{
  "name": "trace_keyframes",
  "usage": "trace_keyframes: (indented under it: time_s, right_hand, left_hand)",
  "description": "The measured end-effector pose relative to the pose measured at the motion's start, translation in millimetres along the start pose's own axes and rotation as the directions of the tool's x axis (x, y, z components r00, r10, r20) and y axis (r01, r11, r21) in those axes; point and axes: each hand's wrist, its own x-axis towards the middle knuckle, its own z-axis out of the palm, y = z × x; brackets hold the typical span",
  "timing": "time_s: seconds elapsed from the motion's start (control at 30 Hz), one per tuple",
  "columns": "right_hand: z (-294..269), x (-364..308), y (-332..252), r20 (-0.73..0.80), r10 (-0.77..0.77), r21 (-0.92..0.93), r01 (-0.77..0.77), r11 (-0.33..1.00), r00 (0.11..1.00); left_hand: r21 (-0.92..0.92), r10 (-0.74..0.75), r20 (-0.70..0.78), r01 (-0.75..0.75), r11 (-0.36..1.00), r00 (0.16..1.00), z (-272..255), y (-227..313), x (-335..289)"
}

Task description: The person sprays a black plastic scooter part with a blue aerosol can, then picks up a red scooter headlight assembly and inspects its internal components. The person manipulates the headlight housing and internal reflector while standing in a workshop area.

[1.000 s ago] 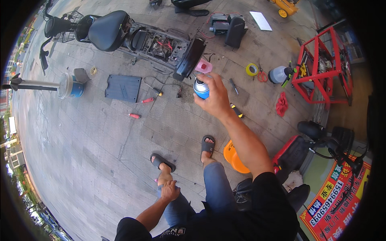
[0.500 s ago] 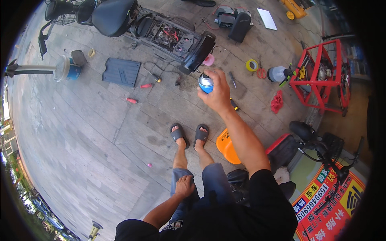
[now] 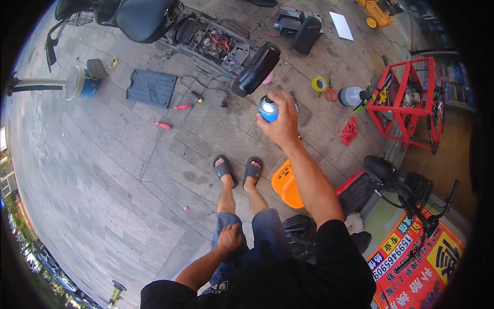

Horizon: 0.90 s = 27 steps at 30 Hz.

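My right hand (image 3: 285,123) is wrapped round a blue spray can (image 3: 268,110) with a silver top, and its index finger lies over the nozzle. The can is held upright just short of the rear end (image 3: 256,69) of an electric scooter (image 3: 211,49), whose uncovered frame shows red and dark wiring. The can does not touch the scooter. My left hand (image 3: 229,237) lies on my left knee, holding nothing, its fingers laid over the shorts. A pink object (image 3: 268,77) is partly hidden behind the scooter's rear.
Screwdrivers (image 3: 182,106) lie beside a grey floor panel (image 3: 151,88). To the right are yellow tape (image 3: 319,84), scissors (image 3: 331,93), a red cloth (image 3: 349,131) and a red tool rack (image 3: 406,103). An orange stool (image 3: 288,184) stands by my right foot; a bucket (image 3: 81,82) is far left.
My right hand with the spray can has shifted slightly right and nearer to me in the picture. The view has moved a little. My left hand stays on the knee.
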Motion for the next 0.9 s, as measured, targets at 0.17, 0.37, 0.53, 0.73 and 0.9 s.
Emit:
trace_keyframes:
  time_s: [0.17, 0.37, 0.53, 0.73, 0.9]
  right_hand:
    - [-0.3, 0.6, -2.0, 0.008, -0.002, -0.007, 0.002, 1.000, 1.000]
    - [1.4, 1.6, -2.2, -0.004, -0.012, -0.002, 0.012, 1.000, 1.000]
    - [4.0, 0.1, -0.7, 0.017, -0.002, 0.014, 0.002, 1.000, 1.000]
    - [2.3, 2.4, 1.6, -0.010, 0.014, 0.007, -0.014, 1.000, 1.000]
    - [-0.6, 5.7, 0.5, -0.027, 0.007, 0.012, -0.006, 1.000, 1.000]
  left_hand:
    - [0.030, 0.005, 0.032, -0.006, 1.000, 0.999, 0.5, 2.0, 0.1]
    - [0.061, 0.033, 0.026, -0.034, 0.998, 0.999, -1.0, 0.8, -2.7]
    - [0.062, 0.024, 0.039, -0.027, 0.998, 0.999, -4.8, 3.0, -2.4]
    - [0.057, -0.003, 0.068, -0.001, 0.998, 0.998, -8.9, 5.7, -2.1]
    - [0.061, 0.017, 0.031, -0.019, 0.998, 0.999, -7.7, 4.1, -2.7]
